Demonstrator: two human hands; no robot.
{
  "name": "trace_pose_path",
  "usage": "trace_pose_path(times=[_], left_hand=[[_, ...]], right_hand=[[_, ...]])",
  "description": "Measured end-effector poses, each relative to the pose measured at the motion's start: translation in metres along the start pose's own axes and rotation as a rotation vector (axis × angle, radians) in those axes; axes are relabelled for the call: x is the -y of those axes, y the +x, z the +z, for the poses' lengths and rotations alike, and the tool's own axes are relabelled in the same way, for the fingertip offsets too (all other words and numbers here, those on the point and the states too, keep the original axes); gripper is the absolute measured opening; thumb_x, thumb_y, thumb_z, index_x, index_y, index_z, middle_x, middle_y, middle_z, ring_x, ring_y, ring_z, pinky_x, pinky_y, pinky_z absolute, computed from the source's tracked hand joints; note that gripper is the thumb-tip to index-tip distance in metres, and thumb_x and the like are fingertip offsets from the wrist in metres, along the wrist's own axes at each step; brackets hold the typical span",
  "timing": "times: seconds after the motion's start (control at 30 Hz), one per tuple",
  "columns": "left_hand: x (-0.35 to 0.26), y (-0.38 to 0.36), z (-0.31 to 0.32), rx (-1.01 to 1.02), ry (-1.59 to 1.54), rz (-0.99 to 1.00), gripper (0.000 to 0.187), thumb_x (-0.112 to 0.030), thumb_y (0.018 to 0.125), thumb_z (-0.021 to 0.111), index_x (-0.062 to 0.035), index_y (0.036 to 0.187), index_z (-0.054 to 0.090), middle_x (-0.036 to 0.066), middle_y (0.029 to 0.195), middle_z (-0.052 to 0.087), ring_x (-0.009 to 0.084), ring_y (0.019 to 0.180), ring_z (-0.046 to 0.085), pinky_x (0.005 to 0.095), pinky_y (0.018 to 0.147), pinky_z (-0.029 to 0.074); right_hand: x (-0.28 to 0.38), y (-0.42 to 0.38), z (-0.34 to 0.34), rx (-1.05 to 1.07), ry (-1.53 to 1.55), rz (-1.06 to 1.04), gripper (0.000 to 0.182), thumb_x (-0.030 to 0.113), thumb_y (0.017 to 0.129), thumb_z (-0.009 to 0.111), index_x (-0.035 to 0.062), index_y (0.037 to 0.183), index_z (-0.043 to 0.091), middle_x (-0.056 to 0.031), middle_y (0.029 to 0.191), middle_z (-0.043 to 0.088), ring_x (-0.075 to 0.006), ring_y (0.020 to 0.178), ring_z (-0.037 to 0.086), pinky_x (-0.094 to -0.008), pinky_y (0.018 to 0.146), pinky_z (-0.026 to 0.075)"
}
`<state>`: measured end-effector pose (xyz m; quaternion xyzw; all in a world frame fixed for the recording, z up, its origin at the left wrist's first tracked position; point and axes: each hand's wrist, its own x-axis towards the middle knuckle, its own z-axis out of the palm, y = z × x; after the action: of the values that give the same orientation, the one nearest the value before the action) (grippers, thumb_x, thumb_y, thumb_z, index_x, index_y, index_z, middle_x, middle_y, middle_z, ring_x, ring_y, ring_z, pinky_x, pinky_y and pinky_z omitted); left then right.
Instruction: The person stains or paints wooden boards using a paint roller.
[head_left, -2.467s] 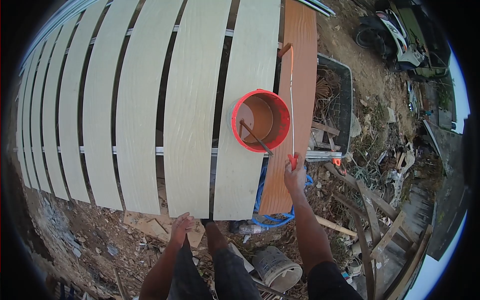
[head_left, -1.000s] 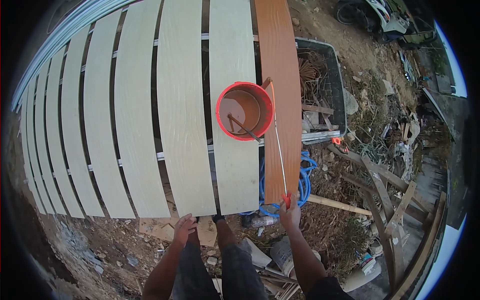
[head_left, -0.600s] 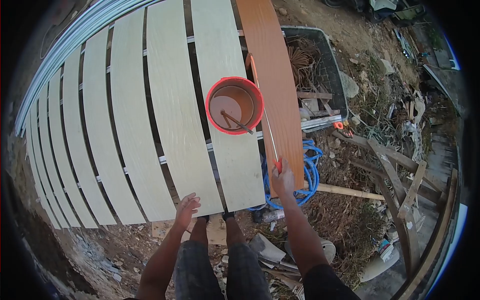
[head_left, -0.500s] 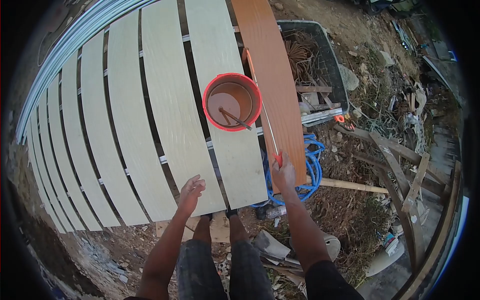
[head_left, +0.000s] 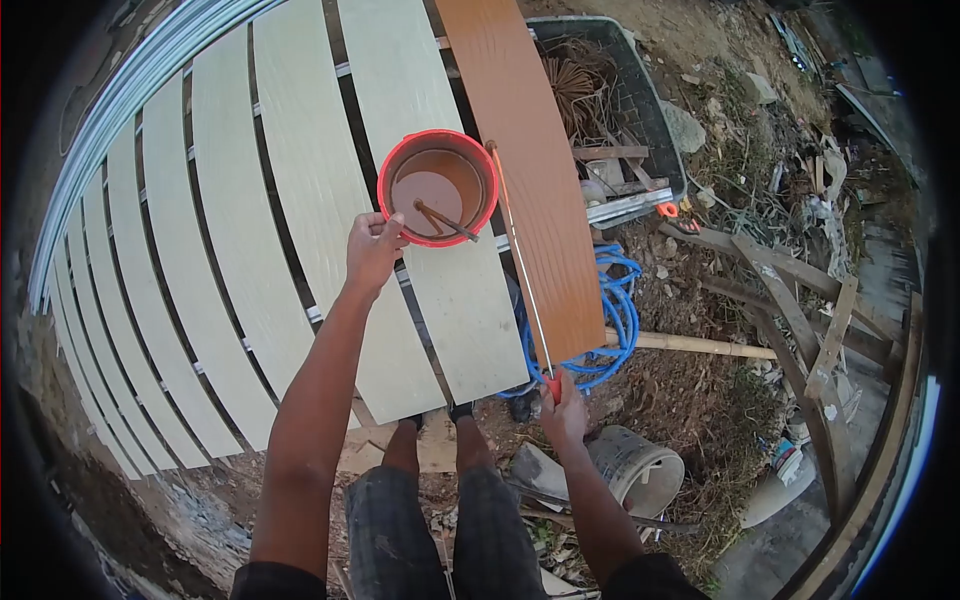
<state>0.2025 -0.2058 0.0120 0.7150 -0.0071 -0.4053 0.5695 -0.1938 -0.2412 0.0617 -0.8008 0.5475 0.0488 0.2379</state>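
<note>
My left hand [head_left: 374, 252] is closed on the near left rim of a red bucket [head_left: 487, 214], its fingers at the edge. Brown paint [head_left: 420, 188] lies inside the bucket, and a brown stick [head_left: 450, 220] leans in it against the rim. In my right hand [head_left: 563, 410] is the red grip of a paint roller [head_left: 527, 280] with a long thin metal rod. Its small orange-brown head points away, beside the bucket and over the edge of a brown-coated board [head_left: 555, 230]. The bucket stands on a pale board [head_left: 470, 330].
More pale boards [head_left: 300, 150] lie in a row to the left on metal supports. A blue hose [head_left: 625, 320] is coiled under the brown board's end. Beyond stands a dark tub [head_left: 672, 130] of debris. A wooden frame [head_left: 830, 350] and a grey bucket [head_left: 640, 470] are on the right.
My left hand has reached forward and taken hold of the bucket's rim. My right hand has drawn the roller back toward me, past the near end of the brown board.
</note>
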Motion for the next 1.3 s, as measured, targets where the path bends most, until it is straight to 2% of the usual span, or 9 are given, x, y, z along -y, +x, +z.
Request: trace_pose_path(times=[0.03, 0.1, 0.17, 0.3, 0.47, 0.77, 1.0, 1.2, 1.3], left_hand=[[-0.001, 0.001, -0.001, 0.009, 0.019, 0.001, 0.048, -0.033, 0.091, 0.063, 0.0046, 0.116, 0.047, 0.016, 0.105, 0.059, 0.0202, 0.087, 0.064, 0.0309, 0.072, 0.053], [-0.002, 0.002, -0.003, 0.048, -0.055, -0.051, 0.052, -0.034, 0.091, 0.064, 0.0052, 0.118, 0.043, 0.018, 0.107, 0.059, 0.0251, 0.095, 0.065, 0.0367, 0.084, 0.054], [-0.002, -0.001, -0.006, 0.062, -0.05, -0.074, 0.052, -0.034, 0.091, 0.064, 0.0055, 0.118, 0.042, 0.018, 0.108, 0.058, 0.0262, 0.096, 0.065, 0.0377, 0.085, 0.054], [0.002, -0.012, -0.012, 0.036, -0.084, -0.107, 0.046, -0.028, 0.094, 0.06, 0.0071, 0.118, 0.041, 0.019, 0.108, 0.057, 0.0258, 0.095, 0.065, 0.0353, 0.082, 0.056], [0.005, -0.019, -0.012, 0.008, -0.082, -0.064, 0.051, -0.031, 0.093, 0.062, 0.0065, 0.12, 0.04, 0.018, 0.11, 0.055, 0.0253, 0.094, 0.065, 0.035, 0.081, 0.056], [0.013, -0.02, -0.01, -0.065, -0.037, -0.017, 0.055, -0.038, 0.09, 0.066, 0.0018, 0.119, 0.043, 0.013, 0.106, 0.056, 0.0235, 0.093, 0.064, 0.0345, 0.078, 0.055], [0.014, -0.024, -0.007, -0.09, -0.063, -0.006, 0.052, -0.038, 0.09, 0.066, -0.0002, 0.118, 0.046, 0.01, 0.105, 0.058, 0.0183, 0.09, 0.063, 0.0306, 0.076, 0.053], [0.024, -0.028, -0.005, -0.083, -0.072, -0.026, 0.056, -0.048, 0.09, 0.062, -0.0017, 0.117, 0.047, 0.01, 0.107, 0.058, 0.019, 0.094, 0.063, 0.0324, 0.079, 0.052], [0.047, -0.047, -0.009, -0.088, -0.108, -0.072, 0.062, -0.056, 0.092, 0.052, -0.0017, 0.121, 0.047, 0.013, 0.106, 0.058, 0.0212, 0.093, 0.063, 0.0334, 0.08, 0.05]], right_hand=[[0.01, 0.017, 0.004, 0.022, 0.006, 0.028, 0.048, 0.021, 0.086, 0.063, 0.005, 0.129, 0.05, -0.0214, 0.106, 0.065, -0.0416, 0.092, 0.063, -0.0506, 0.077, 0.05], [0.015, 0.039, 0.012, 0.007, 0.027, 0.006, 0.048, 0.021, 0.086, 0.063, 0.0048, 0.129, 0.049, -0.0218, 0.106, 0.064, -0.0417, 0.093, 0.063, -0.0507, 0.077, 0.05], [0.015, 0.033, 0.012, 0.02, -0.016, 0.035, 0.049, 0.022, 0.087, 0.061, 0.0072, 0.131, 0.048, -0.0218, 0.107, 0.064, -0.0415, 0.092, 0.063, -0.0508, 0.075, 0.05], [-0.026, -0.038, 0.004, 0.059, 0.048, 0.089, 0.05, 0.019, 0.085, 0.061, 0.0116, 0.132, 0.047, -0.0205, 0.109, 0.064, -0.0407, 0.091, 0.064, -0.0502, 0.073, 0.051], [-0.062, -0.107, 0.002, 0.051, 0.053, 0.098, 0.054, 0.016, 0.082, 0.061, 0.0132, 0.134, 0.046, -0.0199, 0.109, 0.064, -0.0404, 0.087, 0.064, -0.0497, 0.071, 0.052], [-0.021, 0.002, 0.048, 0.005, 0.1, 0.028, 0.054, 0.018, 0.084, 0.059, 0.013, 0.136, 0.044, -0.0199, 0.109, 0.063, -0.0425, 0.083, 0.064, -0.0517, 0.07, 0.052], [-0.071, -0.094, 0.01, 0.1, 0.046, 0.134, 0.054, 0.014, 0.083, 0.06, 0.0119, 0.135, 0.047, -0.019, 0.108, 0.063, -0.0398, 0.087, 0.064, -0.0496, 0.071, 0.051], [-0.059, -0.048, 0.024, -0.012, 0.036, -0.019, 0.047, 0.019, 0.086, 0.063, 0.0081, 0.131, 0.052, -0.0213, 0.109, 0.064, -0.0395, 0.091, 0.064, -0.0464, 0.076, 0.052], [-0.043, -0.016, 0.031, 0.002, 0.054, -0.034, 0.047, 0.019, 0.087, 0.064, 0.0039, 0.13, 0.052, -0.0228, 0.111, 0.063, -0.0405, 0.096, 0.063, -0.0461, 0.081, 0.051]])
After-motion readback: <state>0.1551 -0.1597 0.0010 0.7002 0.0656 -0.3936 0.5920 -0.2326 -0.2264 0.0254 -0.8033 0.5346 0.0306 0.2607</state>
